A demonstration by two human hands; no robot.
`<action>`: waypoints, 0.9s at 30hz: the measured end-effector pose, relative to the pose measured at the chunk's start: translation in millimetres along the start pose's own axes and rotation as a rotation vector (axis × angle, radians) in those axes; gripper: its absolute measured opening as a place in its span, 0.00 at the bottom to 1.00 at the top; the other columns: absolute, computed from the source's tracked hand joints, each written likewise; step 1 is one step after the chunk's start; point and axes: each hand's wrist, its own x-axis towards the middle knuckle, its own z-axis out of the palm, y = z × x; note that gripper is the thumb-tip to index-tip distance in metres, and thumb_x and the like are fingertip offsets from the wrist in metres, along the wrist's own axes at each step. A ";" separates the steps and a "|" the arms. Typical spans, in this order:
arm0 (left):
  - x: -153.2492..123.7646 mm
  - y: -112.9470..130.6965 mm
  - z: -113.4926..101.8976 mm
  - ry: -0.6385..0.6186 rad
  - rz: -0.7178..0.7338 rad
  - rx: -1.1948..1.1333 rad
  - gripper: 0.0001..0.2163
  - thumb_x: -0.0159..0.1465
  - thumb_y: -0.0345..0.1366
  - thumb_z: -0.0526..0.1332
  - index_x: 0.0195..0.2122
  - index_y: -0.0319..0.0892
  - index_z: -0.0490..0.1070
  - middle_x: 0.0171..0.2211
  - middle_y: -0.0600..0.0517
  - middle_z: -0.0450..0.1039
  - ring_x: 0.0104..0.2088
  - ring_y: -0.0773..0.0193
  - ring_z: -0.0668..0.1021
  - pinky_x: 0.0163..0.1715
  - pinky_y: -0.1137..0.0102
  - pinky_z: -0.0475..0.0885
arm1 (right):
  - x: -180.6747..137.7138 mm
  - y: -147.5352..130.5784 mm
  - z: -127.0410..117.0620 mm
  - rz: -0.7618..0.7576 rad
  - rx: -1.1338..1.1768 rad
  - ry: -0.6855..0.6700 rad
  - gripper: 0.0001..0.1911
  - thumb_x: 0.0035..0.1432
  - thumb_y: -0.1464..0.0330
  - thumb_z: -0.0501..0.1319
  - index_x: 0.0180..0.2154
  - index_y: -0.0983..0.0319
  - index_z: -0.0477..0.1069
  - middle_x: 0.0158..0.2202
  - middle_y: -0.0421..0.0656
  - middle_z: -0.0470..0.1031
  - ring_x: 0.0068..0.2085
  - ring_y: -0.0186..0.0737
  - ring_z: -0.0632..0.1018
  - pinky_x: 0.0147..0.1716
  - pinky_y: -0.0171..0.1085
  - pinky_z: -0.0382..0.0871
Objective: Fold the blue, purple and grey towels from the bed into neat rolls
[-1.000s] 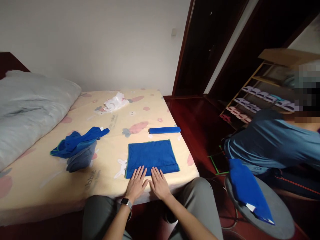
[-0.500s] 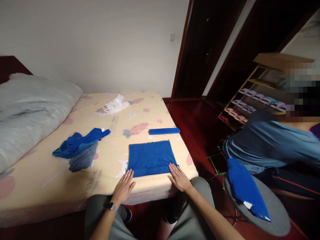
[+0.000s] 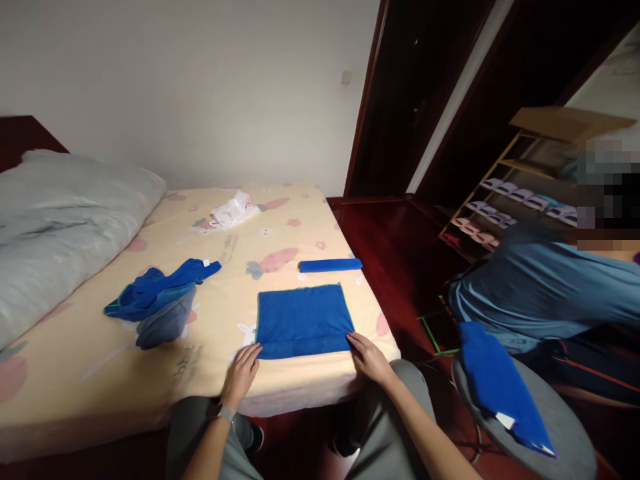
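Observation:
A blue towel (image 3: 303, 317) with green edging lies spread flat near the bed's front edge, its near side folded over in a narrow strip. At its near left corner, my left hand (image 3: 243, 373) has its fingers closed on the edge. The fingers of my right hand (image 3: 370, 357) are curled onto the near right corner, the thumb tucked out of sight. Beyond the towel, a narrow blue folded towel (image 3: 330, 265) lies crosswise. To the left is a crumpled heap of blue cloths (image 3: 160, 290) with a grey-blue cloth (image 3: 167, 320).
A white plastic bag (image 3: 234, 211) and a grey quilt (image 3: 75, 213) lie on the patterned bed (image 3: 125, 380). At right, a round stool (image 3: 565, 427) bears another blue towel (image 3: 503, 387). A person in a blue shirt (image 3: 550, 287) sits near a slipper rack (image 3: 505, 163).
My hands have gone from lying flat on the towel's near corners to fingers curled at its edges. The right hand has shifted slightly right. The view has moved a little.

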 end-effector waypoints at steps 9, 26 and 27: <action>-10.5 1.6 -16.5 -0.069 0.067 0.033 0.24 0.68 0.25 0.45 0.60 0.48 0.69 0.57 0.51 0.74 0.58 0.61 0.75 0.59 0.58 0.72 | -4.6 14.3 -9.7 -0.016 -0.007 0.021 0.25 0.63 0.77 0.50 0.58 0.59 0.70 0.60 0.46 0.71 0.59 0.43 0.73 0.59 0.46 0.71; -23.4 6.4 -13.5 0.048 -0.228 -0.241 0.14 0.66 0.36 0.55 0.50 0.47 0.75 0.47 0.51 0.80 0.48 0.60 0.81 0.50 0.64 0.78 | -15.2 9.6 -28.1 0.059 0.076 -0.048 0.18 0.68 0.67 0.51 0.55 0.57 0.71 0.50 0.48 0.78 0.50 0.47 0.78 0.52 0.47 0.73; -22.2 5.7 -12.3 0.046 -0.258 -0.278 0.13 0.67 0.38 0.55 0.48 0.47 0.76 0.46 0.51 0.80 0.47 0.59 0.81 0.49 0.64 0.78 | -14.0 11.2 -28.3 0.112 0.117 -0.039 0.18 0.69 0.65 0.50 0.55 0.57 0.71 0.50 0.48 0.78 0.49 0.47 0.79 0.51 0.47 0.73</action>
